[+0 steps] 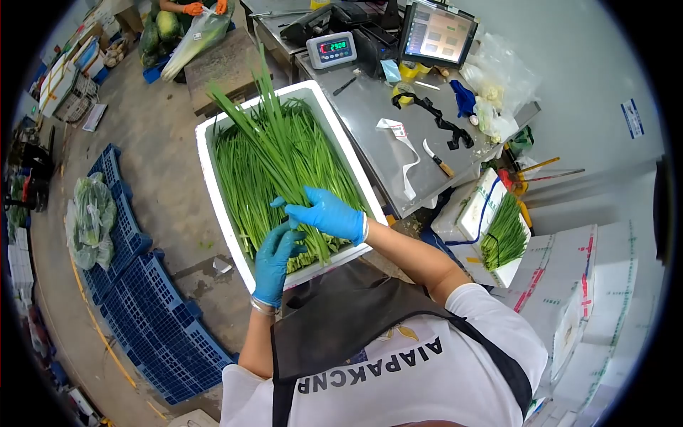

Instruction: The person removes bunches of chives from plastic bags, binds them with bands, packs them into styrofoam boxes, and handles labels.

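A white foam box (204,167) full of long green leafy stalks (238,171) stands in front of me. My right hand (329,214), in a blue glove, is closed around a loose bunch of the stalks (274,142), which rises above the rest and points to the far edge. Just left of it, my left hand (279,257), also gloved in blue, is over the near part of the box. Its fingers are partly bent near the right fingertips, and whether they pinch anything is hard to see.
Right of the box, a metal table (370,142) bears a scale display (332,50), a monitor (437,34) and a knife (437,158). Blue pallets (153,313) lie at left. A co-worker's orange-gloved hands (193,8) hold a bagged vegetable. Tied greens (504,231) rest on white foam.
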